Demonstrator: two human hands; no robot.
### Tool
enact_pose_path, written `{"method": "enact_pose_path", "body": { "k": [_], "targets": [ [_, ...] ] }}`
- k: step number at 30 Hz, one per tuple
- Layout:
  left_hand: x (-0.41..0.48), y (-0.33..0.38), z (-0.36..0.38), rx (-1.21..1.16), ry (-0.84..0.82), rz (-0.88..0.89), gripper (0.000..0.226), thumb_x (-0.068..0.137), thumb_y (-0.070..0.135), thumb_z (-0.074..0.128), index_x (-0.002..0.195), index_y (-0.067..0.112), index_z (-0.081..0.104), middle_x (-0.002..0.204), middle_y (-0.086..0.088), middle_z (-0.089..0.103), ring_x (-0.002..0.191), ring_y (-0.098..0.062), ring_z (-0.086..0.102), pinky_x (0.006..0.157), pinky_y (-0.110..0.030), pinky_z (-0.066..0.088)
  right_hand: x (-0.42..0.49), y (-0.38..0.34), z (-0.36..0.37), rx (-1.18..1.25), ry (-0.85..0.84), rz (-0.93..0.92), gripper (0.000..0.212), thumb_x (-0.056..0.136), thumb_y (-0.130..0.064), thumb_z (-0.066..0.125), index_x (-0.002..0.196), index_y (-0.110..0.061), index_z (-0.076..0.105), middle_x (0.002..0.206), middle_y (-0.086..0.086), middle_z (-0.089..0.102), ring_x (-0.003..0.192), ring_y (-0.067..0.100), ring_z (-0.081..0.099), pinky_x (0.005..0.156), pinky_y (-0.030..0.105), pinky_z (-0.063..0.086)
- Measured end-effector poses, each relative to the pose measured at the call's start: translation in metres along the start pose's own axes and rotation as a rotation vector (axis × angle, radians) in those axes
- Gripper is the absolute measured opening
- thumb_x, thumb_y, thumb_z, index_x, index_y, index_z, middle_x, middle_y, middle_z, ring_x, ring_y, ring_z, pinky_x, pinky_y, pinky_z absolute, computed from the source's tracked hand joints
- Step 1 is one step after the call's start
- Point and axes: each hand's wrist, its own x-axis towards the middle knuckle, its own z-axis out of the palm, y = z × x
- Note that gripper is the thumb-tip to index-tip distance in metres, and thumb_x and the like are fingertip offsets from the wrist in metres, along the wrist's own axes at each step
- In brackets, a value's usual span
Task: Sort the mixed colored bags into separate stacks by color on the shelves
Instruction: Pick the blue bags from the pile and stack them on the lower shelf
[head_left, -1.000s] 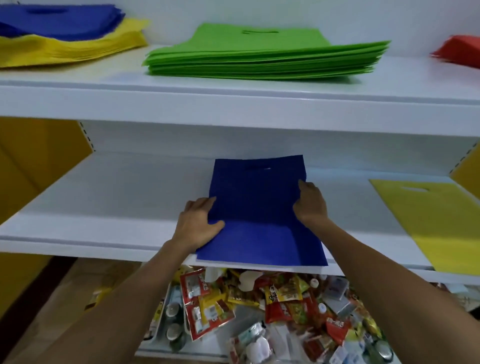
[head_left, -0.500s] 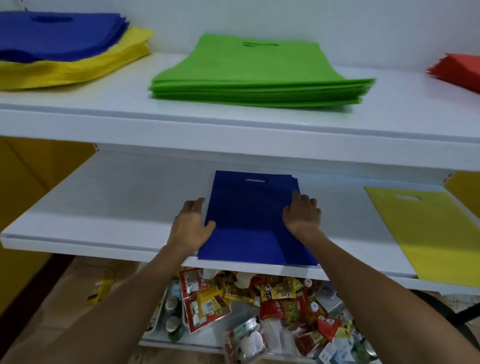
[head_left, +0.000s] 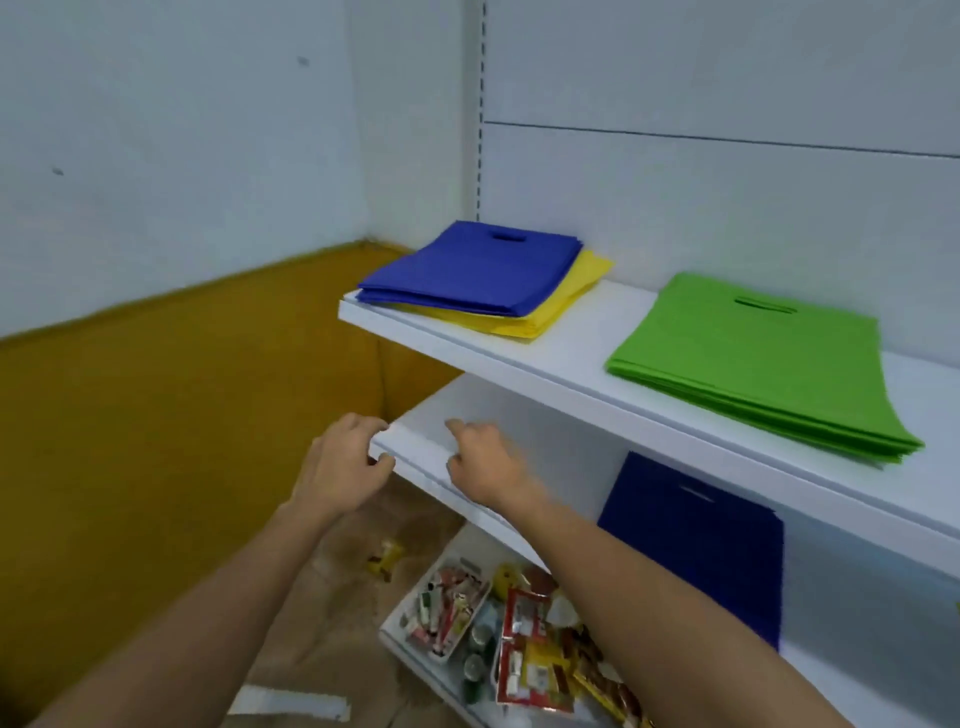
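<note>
Left hand and right hand loosely curled by the lower shelf corner.
Blue bag flat on it; above, blue stack atop yellow stack, beside green stack.

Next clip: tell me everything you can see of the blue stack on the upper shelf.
The blue stack is several flat royal-blue bags of what looks like felt-like nonwoven fabric, their edges roughly aligned. The top bag has a cut-out handle slot near its far edge. The stack lies flat on yellow bags, which stick out at its right and front, at the left end of the upper shelf. Nothing else touches it.
</note>
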Motion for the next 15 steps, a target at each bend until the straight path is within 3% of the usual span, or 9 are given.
{"method": "enact_pose_path", "body": {
  "k": [6,15],
  "targets": [
    [-0.026,-0.04,-0.106,0.085,0.21,-0.055,0.042,0.087,0.025,0.056,0.127,0.018,0.052,0.121,-0.004,0.053,0.112,-0.021,0.051,0.093,-0.034,0.041,0.032,-0.117,-0.042,0.048,0.16,-0.274,0.047,0.092,-0.018,0.047,0.137,-0.01,0.039,0.128,0.013,0.052,0.119,0.029,0.047,0.096,0.04,0.044],
    [-0.027,-0.091,-0.181,0.137,0.333,-0.161,0.039,0.086,0.025,0.056,0.125,0.019,0.053,0.122,-0.004,0.052,0.114,-0.021,0.049,0.094,-0.034,0.039,0.074,-0.179,-0.075,0.128,0.242,-0.363,0.052,0.091,-0.016,0.046,0.142,-0.009,0.035,0.132,0.014,0.05,0.122,0.029,0.046,0.096,0.041,0.043]
  ]
}}
